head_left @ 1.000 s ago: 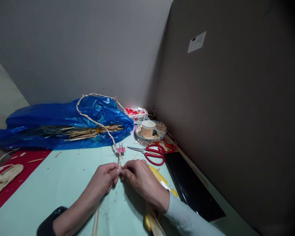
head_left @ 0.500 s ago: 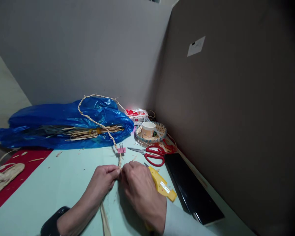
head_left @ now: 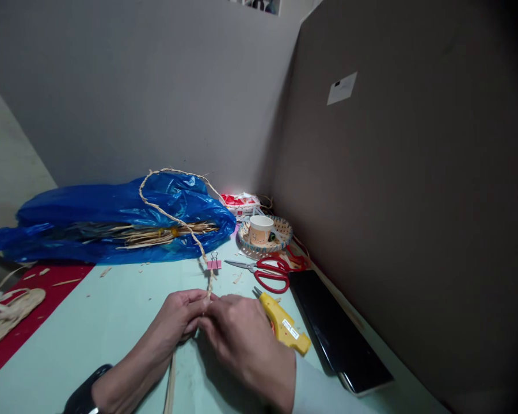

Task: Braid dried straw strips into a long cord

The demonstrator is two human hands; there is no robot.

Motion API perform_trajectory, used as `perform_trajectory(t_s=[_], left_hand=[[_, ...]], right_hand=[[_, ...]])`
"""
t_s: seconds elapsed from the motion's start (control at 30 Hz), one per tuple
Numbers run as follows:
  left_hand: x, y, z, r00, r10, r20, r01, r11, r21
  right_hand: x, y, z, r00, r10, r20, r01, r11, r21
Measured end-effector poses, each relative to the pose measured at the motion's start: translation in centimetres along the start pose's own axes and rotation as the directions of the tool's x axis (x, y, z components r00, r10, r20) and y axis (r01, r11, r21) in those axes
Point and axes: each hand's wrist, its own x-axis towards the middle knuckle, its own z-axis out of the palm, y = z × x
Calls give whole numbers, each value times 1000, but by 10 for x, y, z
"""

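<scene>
A thin braided straw cord (head_left: pixel 166 214) curves down from the blue bag to my hands. Partway along it sits a pink binder clip (head_left: pixel 214 264). Just below the clip, my left hand (head_left: pixel 180 313) pinches the near end of the braid. Against its fingertips, my right hand (head_left: pixel 242 339) is also closed on the straw, with its fingertips partly hidden. A loose flat straw strand (head_left: pixel 170 385) trails from beneath my left hand toward the near edge. Right of my right hand lies a yellow glue gun (head_left: pixel 285 325).
Red-handled scissors (head_left: pixel 271 273) lie beyond the glue gun, beside a long black case (head_left: pixel 336 333). Behind them a woven basket (head_left: pixel 280 244) holds a paper cup (head_left: pixel 260 230). The blue plastic bag (head_left: pixel 90 201) with straw (head_left: pixel 155 236) lies at the back left; a straw sandal (head_left: pixel 12 316) lies left.
My right hand has shifted left and its fingers now overlap my left fingertips. The trailing strand has swung left. The camera view has tilted slightly upward.
</scene>
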Motion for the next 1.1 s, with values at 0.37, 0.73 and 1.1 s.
perform_trajectory(t_s=[0.37,0.73,1.1], left_hand=[[1,-1,-3,999,27,30,-28,999,36],[-2,-4,2,994,104,46,-105,994,29],[2,-11,2,991,103,83,-102,995,-23]], right_hand=[[10,31,-12,981,162,108,-191,908,374],[17,36,-11,986,136,100,-165,896,412],[28,34,5,985,104,134,-166,761,627]])
